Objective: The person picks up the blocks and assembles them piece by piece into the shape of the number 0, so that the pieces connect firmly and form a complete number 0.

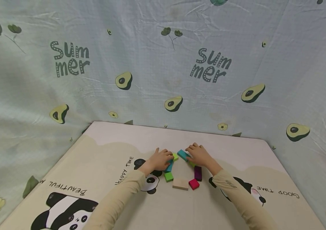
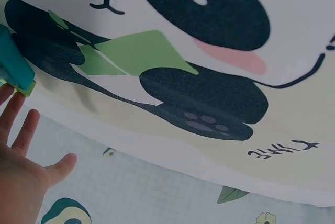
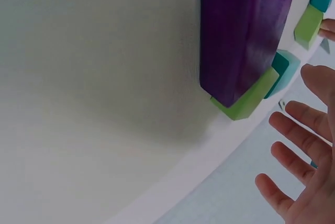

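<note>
A ring of small coloured blocks lies on the table. In the head view my left hand (image 1: 161, 160) reaches over its left side, partly hiding a teal block (image 1: 168, 167). Its fingertips are at a lime-green block (image 1: 175, 157); the left wrist view shows the fingers straight, the thumb spread away. My right hand (image 1: 199, 156) is at the ring's far right, beside another teal block (image 1: 183, 155) and a partly covered lime block (image 1: 192, 164). Seen from the right wrist, its fingers (image 3: 301, 135) are spread, with nothing gripped. A purple block (image 1: 198, 173) lies just nearer.
The ring's near side has a green block (image 1: 169, 177), a plain wooden block (image 1: 180, 184) and a red block (image 1: 193, 184). Panda drawings and lettering decorate the table mat (image 1: 108, 153). A cloth with avocado prints (image 1: 145, 57) hangs behind the table's far edge.
</note>
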Available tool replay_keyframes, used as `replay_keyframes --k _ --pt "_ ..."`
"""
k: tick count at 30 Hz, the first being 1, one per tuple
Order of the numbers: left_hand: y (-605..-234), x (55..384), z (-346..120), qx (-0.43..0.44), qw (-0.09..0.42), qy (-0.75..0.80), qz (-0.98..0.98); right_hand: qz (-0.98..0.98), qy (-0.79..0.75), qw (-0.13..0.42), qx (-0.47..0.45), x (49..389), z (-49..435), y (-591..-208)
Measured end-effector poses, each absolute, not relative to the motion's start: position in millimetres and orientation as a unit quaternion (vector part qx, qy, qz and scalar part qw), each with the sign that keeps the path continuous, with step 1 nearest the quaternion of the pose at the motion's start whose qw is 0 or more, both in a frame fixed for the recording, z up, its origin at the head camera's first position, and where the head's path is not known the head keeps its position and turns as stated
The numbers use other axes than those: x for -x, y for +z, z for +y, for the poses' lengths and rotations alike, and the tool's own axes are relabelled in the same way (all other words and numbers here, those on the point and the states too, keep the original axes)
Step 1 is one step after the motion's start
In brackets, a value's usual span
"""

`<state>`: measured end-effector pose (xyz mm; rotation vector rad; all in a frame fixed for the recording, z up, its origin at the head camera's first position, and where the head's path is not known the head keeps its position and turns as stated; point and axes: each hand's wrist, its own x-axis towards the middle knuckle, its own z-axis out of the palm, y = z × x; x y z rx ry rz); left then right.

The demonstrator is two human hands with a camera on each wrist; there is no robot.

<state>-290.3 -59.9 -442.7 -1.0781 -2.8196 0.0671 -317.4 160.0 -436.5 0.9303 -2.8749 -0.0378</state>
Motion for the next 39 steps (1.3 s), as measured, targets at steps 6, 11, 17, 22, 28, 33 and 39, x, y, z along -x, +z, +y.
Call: replay_keyframes --k 6,11,17,22,28,33,39 --pt "-442.7 290.4 -59.4 0.356 0.057 0.035 -0.932 -0.943 -0.035 0.067 -0.323 319.3 155.9 -440.1" --pt "-442.1 290.8 -58.9 0.354 0.057 0.039 -0.933 -0.938 -0.048 0.077 -0.336 319.5 153.0 -440.7" --pt "-440.6 290.4 -59.5 0.353 0.051 0.041 -0.933 -0.938 -0.036 0.072 -0.336 322.6 149.7 -440.8" --pt "-440.4 290.6 -59.1 0.353 0.046 0.042 -0.934 -0.946 -0.012 0.049 -0.321 327.8 148.7 -442.8" --pt "-439.8 289.3 -57.9 0.352 0.044 0.037 -0.934 -0.948 0.007 0.031 -0.316 332.3 149.2 -443.1" --pt "-438.9 288.2 -57.5 0.352 0.044 0.036 -0.934 -0.946 0.017 0.035 -0.323 333.5 150.6 -441.9" --pt "-440.2 288.5 -58.4 0.352 0.047 0.038 -0.934 -0.945 0.034 0.033 -0.323 332.9 151.6 -440.5"
